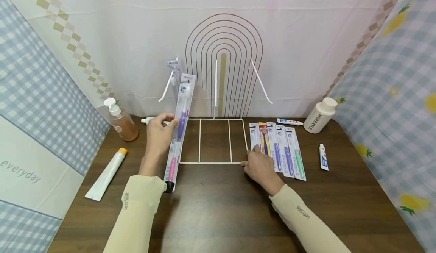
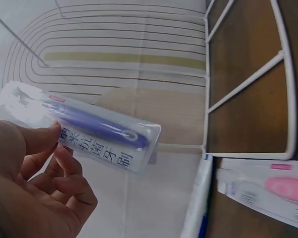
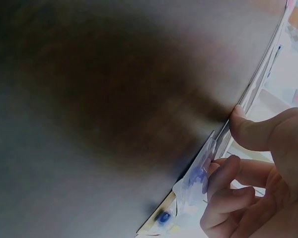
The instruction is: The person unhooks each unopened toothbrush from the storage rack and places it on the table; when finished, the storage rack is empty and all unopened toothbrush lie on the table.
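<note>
My left hand (image 1: 160,131) pinches a packaged purple toothbrush (image 1: 182,118) between thumb and fingers, holding it nearly upright beside the rack's left hook (image 1: 166,86). Another packaged toothbrush (image 1: 173,65) hangs at that hook, partly hidden. A packaged pink toothbrush (image 1: 172,166) lies below the left hand, its lower end covered by a black wrist piece. My right hand (image 1: 260,167) grips the front right corner of the white wire rack (image 1: 211,163), thumb on the wire. Its curled fingers lie against the near packs in a row of packaged toothbrushes (image 1: 288,154).
At left stand a pump bottle (image 1: 126,126) and a white tube with an orange cap (image 1: 106,175). A small tube (image 1: 146,120) lies behind the left hand. On the right are a white bottle (image 1: 318,116) and two small toothpaste tubes (image 1: 323,157). Two more hooks (image 1: 261,80) project forward.
</note>
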